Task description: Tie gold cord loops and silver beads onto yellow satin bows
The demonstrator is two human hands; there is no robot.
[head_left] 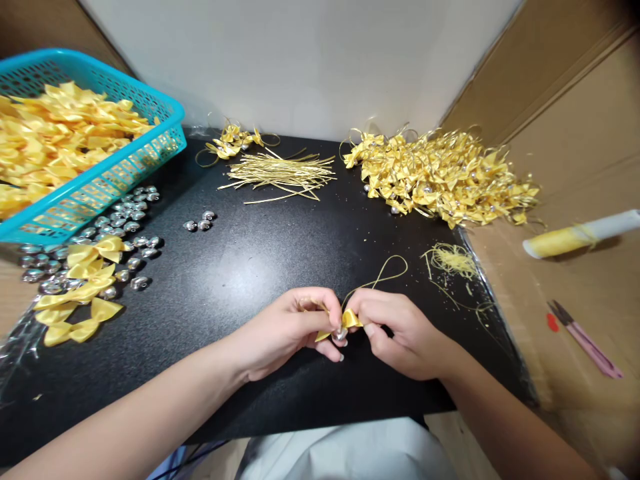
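Note:
Near the front edge of the black table, my left hand [300, 323] pinches a yellow satin bow [351, 319] together with a silver bell [341, 334]. My right hand [403, 330] has its thumb and index finger closed on the right side of the same bow. A thin gold cord [385, 277] rises from between the hands and curves into a loop above my right hand. The fingertips partly cover the bow, so where the cord joins it is hidden.
A turquoise basket [175, 120] of yellow bows stands at the left, with silver bells [133, 227] and loose bows [83, 329] beside it. Gold cords [285, 175] lie at the back, a pile of belled bows [430, 177] back right, pink-handled snips [590, 347] far right.

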